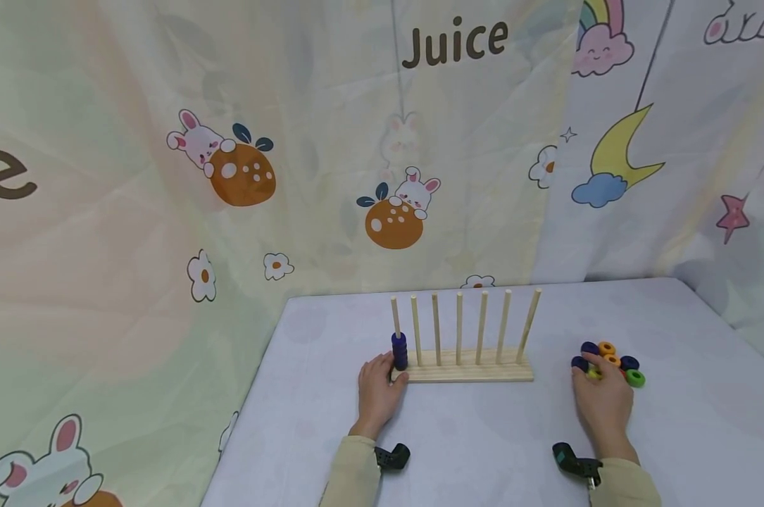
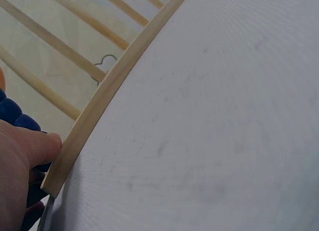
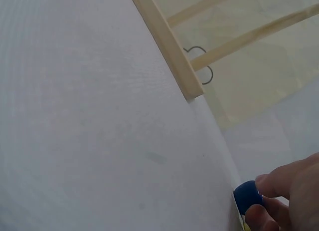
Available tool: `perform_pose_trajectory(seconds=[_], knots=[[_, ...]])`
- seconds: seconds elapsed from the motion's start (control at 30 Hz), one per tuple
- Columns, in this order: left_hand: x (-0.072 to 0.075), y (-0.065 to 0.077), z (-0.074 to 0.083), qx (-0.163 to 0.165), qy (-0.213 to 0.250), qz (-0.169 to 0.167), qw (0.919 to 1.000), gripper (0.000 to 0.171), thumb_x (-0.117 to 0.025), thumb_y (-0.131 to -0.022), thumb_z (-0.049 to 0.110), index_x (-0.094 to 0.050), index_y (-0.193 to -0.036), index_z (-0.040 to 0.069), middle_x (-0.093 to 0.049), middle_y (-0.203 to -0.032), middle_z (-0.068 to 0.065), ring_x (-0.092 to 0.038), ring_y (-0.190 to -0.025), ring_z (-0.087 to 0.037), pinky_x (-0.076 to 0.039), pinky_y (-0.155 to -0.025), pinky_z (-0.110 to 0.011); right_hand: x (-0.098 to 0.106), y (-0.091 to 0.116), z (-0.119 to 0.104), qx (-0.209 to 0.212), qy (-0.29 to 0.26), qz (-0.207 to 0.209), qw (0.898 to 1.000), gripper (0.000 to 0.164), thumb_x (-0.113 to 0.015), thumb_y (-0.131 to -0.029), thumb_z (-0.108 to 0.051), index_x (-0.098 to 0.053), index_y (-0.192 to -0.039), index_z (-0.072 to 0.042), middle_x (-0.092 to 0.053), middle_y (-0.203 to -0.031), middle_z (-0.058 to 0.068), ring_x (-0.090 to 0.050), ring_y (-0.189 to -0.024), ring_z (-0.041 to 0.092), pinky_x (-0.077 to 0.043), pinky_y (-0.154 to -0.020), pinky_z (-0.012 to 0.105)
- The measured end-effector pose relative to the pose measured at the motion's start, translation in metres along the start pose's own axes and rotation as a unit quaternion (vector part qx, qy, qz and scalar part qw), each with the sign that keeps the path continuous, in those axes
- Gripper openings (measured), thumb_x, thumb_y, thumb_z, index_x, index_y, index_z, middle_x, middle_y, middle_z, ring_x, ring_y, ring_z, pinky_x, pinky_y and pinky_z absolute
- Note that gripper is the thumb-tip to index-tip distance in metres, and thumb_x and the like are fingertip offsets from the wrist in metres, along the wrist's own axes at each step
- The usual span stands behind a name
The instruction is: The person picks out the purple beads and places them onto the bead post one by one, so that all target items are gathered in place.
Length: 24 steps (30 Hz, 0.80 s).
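A pale wooden peg rack (image 1: pixel 464 374) stands on the table, with several upright rods along its base. Dark blue beads (image 1: pixel 399 351) are stacked on its leftmost rod. My left hand (image 1: pixel 379 394) grips the left end of the base, the thumb (image 2: pixel 46 147) against its front edge beside the stack; its other fingers are partly hidden. Out to the right, my right hand (image 1: pixel 603 405) pinches a blue bead (image 3: pixel 247 197) between thumb and fingers, at the near left of a cluster of loose beads. The hand covers part of that cluster.
Loose beads lie round the right hand: an orange bead (image 1: pixel 606 348), a green bead (image 1: pixel 636 378), a dark blue bead (image 1: pixel 629 362) and others. A white cloth covers the table (image 1: pixel 483 443). Behind it hangs a printed curtain (image 1: pixel 331 141).
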<state>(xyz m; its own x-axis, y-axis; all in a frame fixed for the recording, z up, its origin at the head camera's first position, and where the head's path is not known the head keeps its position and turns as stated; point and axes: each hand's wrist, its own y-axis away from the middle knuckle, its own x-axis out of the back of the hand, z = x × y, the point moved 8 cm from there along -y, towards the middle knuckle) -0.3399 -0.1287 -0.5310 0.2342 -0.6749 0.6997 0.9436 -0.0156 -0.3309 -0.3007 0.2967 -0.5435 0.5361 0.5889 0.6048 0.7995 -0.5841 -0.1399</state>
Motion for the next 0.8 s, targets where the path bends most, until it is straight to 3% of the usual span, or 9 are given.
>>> perform_pose_trajectory(seconds=[0.23, 0.4, 0.6, 0.8], knots=[[-0.001, -0.001, -0.002, 0.002, -0.001, -0.003, 1.0000, 0.049, -0.069, -0.089, 0.023, -0.061, -0.129, -0.003, -0.059, -0.136, -0.011, -0.047, -0.130, -0.032, -0.024, -0.115, -0.052, -0.002, 0.002, -0.001, -0.008, -0.005, -0.012, 1.000, 0.040, -0.059, -0.094, -0.018, -0.059, -0.131, -0.002, -0.058, -0.131, 0.024, -0.053, -0.118, 0.043, -0.038, -0.101, 0.057], [-0.002, -0.001, -0.003, 0.001, -0.001, -0.001, 1.0000, 0.049, -0.069, -0.088, 0.023, -0.061, -0.128, -0.003, -0.059, -0.135, -0.011, -0.048, -0.130, -0.032, -0.025, -0.115, -0.052, -0.003, 0.004, -0.002, -0.004, 0.002, -0.015, 1.000, 0.038, -0.060, -0.094, -0.017, -0.060, -0.130, -0.003, -0.062, -0.124, 0.024, -0.058, -0.098, 0.037, -0.044, -0.090, 0.053], [-0.001, 0.000, -0.002, -0.003, -0.001, 0.002, 1.0000, 0.048, -0.069, -0.088, 0.023, -0.061, -0.128, -0.003, -0.059, -0.135, -0.011, -0.048, -0.129, -0.032, -0.025, -0.114, -0.053, -0.006, 0.007, -0.005, 0.013, 0.017, -0.023, 1.000, 0.035, -0.062, -0.094, -0.016, -0.062, -0.127, -0.004, -0.065, -0.118, 0.024, -0.064, -0.089, 0.036, -0.048, -0.077, 0.046], [0.000, 0.000, -0.001, -0.002, 0.001, 0.003, 1.0000, 0.048, -0.069, -0.088, 0.022, -0.061, -0.128, -0.003, -0.059, -0.135, -0.011, -0.048, -0.129, -0.033, -0.025, -0.114, -0.053, -0.007, 0.010, -0.012, 0.042, 0.035, -0.041, 0.998, 0.034, -0.065, -0.092, -0.019, -0.065, -0.123, -0.005, -0.070, -0.102, 0.023, -0.064, -0.079, 0.031, -0.044, -0.065, 0.035]])
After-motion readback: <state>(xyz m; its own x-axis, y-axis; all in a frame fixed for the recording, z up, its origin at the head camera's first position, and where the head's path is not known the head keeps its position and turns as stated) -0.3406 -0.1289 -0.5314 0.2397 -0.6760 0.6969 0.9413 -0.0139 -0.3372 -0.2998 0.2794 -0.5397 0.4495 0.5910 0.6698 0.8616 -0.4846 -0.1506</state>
